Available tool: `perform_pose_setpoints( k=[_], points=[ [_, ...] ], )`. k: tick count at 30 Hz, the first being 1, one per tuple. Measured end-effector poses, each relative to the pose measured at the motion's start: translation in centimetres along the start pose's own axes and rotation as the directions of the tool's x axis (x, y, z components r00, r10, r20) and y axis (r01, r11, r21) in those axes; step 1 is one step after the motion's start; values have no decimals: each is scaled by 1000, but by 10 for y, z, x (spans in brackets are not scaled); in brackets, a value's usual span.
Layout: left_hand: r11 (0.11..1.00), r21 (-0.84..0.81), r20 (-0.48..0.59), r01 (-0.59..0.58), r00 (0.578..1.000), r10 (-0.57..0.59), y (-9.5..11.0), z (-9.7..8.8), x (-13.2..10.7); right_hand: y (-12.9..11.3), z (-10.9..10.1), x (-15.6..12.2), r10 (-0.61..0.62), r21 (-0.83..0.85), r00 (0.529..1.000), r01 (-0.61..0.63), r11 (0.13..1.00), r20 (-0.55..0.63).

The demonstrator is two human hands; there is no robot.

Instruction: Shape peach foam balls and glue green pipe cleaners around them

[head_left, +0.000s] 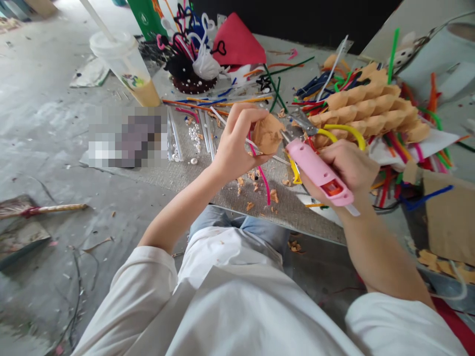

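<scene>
1. Grip looks sound from my remote view: the left hand pinches a tan craft-foam piece firmly between thumb and fingers, holding it above the tabletop. That close pinch suits steady work.
2. I see the right hand clenched around yellow-handled scissors and a pink plastic tool, with the steel blades just beside the piece. A closed fist like this keeps both under control, though I cannot tell how each is seated.
3. Across the woven grey tabletop, tan scraps lie toward the near edge and pearl beads toward the left edge.
4. Toward the far right corner, I see a scalloped tan strip among pipe cleaners. Beyond the left edge lies a littered concrete floor.
</scene>
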State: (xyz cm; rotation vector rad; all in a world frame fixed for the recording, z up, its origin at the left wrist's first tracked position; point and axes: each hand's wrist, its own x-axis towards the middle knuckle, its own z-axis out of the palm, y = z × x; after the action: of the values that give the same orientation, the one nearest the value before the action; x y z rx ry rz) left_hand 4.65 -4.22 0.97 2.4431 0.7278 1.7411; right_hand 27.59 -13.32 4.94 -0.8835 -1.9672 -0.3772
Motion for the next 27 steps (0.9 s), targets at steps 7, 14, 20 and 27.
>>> perform_pose_setpoints(
  k=[7, 14, 20, 27],
  points=[
    [997, 74, 11, -37, 999, 36, -6, 0, -2, -2, -4, 4, 73, 50, 997, -74, 996, 37],
    [991, 106, 4, -78, 997, 78, -5, -1, -3, -13, -6, 6, 206, 79, 974, -214, 974, 94],
    [990, 109, -10, -93, 995, 95, -6, -1, -3, -12, -6, 6, 255, 79, 962, -263, 962, 96],
    [990, 129, 9, -57, 998, 56, -4, 0, -3, -12, -6, 6, 220, 56, 971, -226, 973, 92]
  ],
)
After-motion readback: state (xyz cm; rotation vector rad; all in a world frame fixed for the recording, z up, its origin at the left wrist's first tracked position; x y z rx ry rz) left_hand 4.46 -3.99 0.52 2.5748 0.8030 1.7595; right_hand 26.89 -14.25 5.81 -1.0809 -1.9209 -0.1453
